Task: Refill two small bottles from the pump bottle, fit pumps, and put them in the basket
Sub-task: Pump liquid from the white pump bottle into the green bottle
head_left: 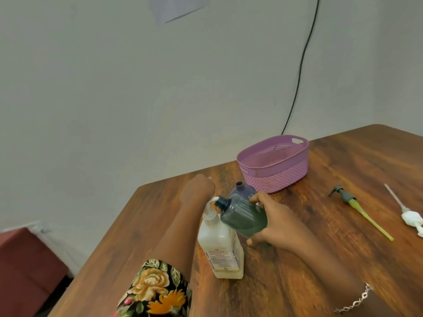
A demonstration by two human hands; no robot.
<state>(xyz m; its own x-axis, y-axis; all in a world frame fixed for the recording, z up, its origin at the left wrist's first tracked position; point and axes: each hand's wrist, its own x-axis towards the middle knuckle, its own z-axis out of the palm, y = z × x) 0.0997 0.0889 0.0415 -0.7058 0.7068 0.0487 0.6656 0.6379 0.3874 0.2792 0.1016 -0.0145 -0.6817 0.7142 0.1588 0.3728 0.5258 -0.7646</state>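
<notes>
Near the left edge of the table [146, 227], the right hand [274, 223] gripped the tilted green bottle [243, 219] beside the pump bottle [217, 245]. The left hand [198, 191] above was blurred, its fingers unreadable.

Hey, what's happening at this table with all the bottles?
A person seems to be refilling a small bottle. Their right hand holds a dark green bottle tilted, its open neck at the spout of the white pump bottle. The blurred left hand is above the pump head. A purple bottle stands behind, uncapped. A green pump and a white pump lie unfitted beside the pink basket.
</notes>
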